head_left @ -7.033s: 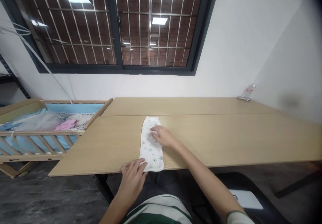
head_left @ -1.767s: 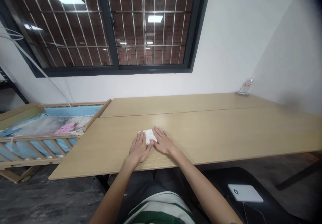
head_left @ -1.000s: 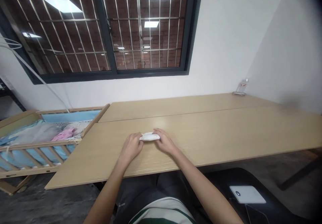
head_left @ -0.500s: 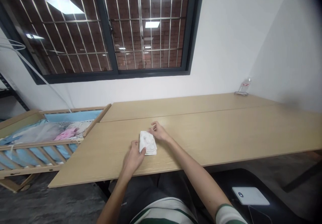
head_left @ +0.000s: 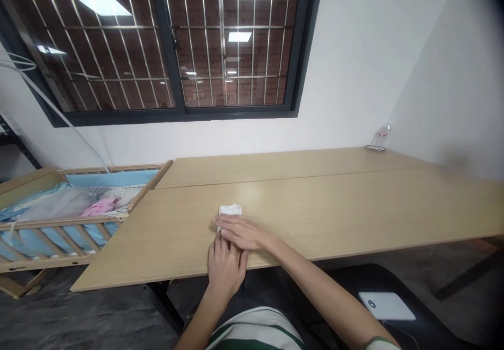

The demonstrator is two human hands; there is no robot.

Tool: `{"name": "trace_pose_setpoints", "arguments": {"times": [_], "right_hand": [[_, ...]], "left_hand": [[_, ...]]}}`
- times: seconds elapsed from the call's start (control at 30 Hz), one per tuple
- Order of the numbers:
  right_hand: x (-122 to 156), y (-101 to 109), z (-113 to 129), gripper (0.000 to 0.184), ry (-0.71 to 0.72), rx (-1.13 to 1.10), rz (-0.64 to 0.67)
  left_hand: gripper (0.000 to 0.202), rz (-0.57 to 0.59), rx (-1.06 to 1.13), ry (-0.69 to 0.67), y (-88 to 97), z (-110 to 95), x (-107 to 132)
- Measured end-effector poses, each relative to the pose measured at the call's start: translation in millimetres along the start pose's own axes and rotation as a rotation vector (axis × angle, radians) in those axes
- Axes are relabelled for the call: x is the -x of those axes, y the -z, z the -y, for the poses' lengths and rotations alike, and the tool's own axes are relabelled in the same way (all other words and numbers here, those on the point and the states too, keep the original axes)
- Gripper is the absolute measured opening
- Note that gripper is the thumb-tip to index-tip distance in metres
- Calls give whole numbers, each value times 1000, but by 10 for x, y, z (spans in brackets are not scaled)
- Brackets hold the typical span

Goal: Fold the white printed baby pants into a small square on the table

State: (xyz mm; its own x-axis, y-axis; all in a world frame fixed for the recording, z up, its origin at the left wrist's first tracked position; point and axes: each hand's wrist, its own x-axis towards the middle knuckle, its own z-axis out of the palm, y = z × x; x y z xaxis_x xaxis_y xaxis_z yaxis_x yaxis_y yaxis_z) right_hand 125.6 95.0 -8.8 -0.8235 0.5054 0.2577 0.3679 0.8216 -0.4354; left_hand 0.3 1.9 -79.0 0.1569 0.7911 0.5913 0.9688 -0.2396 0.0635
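Long pale wooden counter (head_left: 334,203): takes up most of the lower view I get, a straight seam running along it
Dark-framed window with metal bars (head_left: 172,51): above and beyond the counter's far side
Slatted pale wooden crib with blue lining (head_left: 59,222): just beside the counter's left end
Bare right hand (head_left: 242,233): palm down, fingers stretched, not clenched, a little blurred from where I watch
Bare left hand (head_left: 226,266): palm down, fingertips hidden beneath the right, so I cannot tell whether they pinch anything
Small white folded cloth (head_left: 230,210): on the counter, partly covered by the right hand
Folding done: I judge it well along, as the cloth lies compact
Folding left: I cannot tell whether another crease remains under the hands
Cloth's direction: visible far edge faces the window, running left to right
Cloth's long axis: I cannot settle it, the near end being hidden
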Motion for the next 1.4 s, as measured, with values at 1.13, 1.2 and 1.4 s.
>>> {"name": "trace_pose_setpoints", "arguments": {"times": [1.13,1.2,1.4], "right_hand": [[-15,-84,-680,28,-267,64,-422],[-23,-155,-562,26,-302,1,-465],[-26,-511,289,23,-331,-459,-378]], "left_hand": [[36,425,154,232,105,481,-703],[29,425,201,209,134,469,-660],[17,398,595,213,689,895,-142]]}}
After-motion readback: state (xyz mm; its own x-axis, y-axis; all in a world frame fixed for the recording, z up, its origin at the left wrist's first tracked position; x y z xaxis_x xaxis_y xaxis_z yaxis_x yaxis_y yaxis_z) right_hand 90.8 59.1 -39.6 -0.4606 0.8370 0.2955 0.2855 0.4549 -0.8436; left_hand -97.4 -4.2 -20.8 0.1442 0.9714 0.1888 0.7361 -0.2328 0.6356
